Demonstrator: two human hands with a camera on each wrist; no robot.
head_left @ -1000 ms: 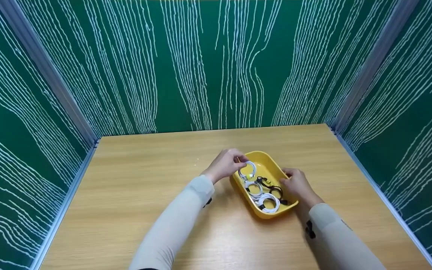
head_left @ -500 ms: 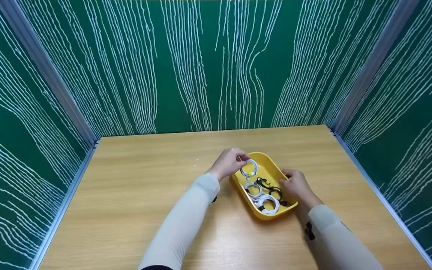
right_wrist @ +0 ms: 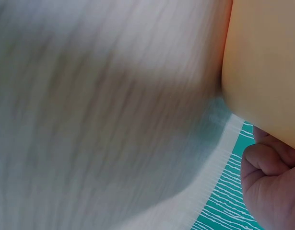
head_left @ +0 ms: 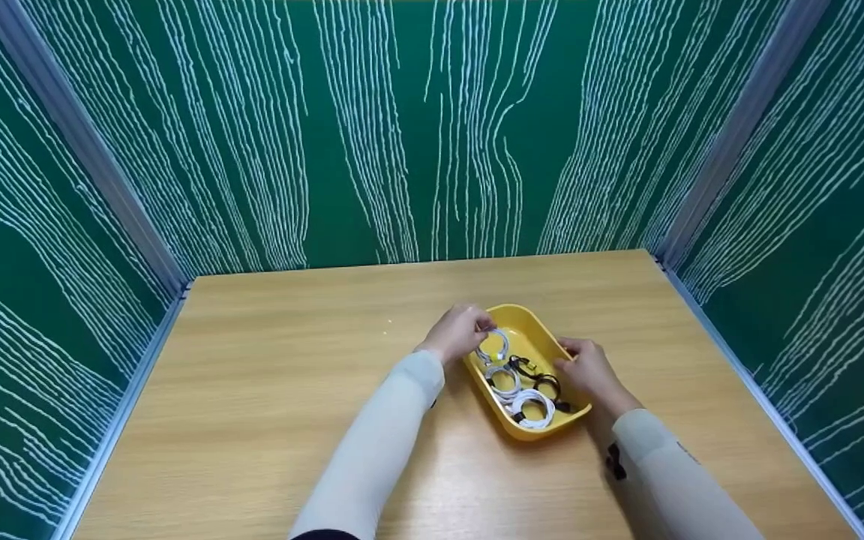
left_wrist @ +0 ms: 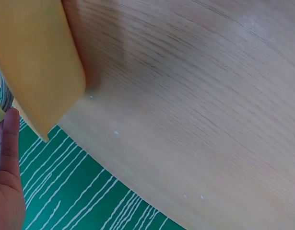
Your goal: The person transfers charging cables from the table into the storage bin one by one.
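Note:
A yellow plastic tray [head_left: 523,319] stands at an angle on the wooden table, right of the middle. My left hand [head_left: 456,332] is at its far left side and pinches a coiled white cable [head_left: 505,346] inside the tray. In the left wrist view, strands of this cable [left_wrist: 6,97] with a yellow tie show at the fingertips, just past the tray wall. My right hand [head_left: 588,369] holds the tray's right rim, its thumb on the edge. Nearer me in the tray lie two more white cable coils [head_left: 550,407] and a black cable [head_left: 558,387].
The wooden table [head_left: 267,390] runs to green walls [head_left: 357,217] with white wavy lines at the back and both sides. Metal posts [head_left: 732,142] stand in the corners. A few tiny white specks [head_left: 390,322] lie left of the tray.
My left hand has lowered slightly, and the cable coil it pinches now sits lower, closer to the other coils. The right hand keeps its hold on the tray rim.

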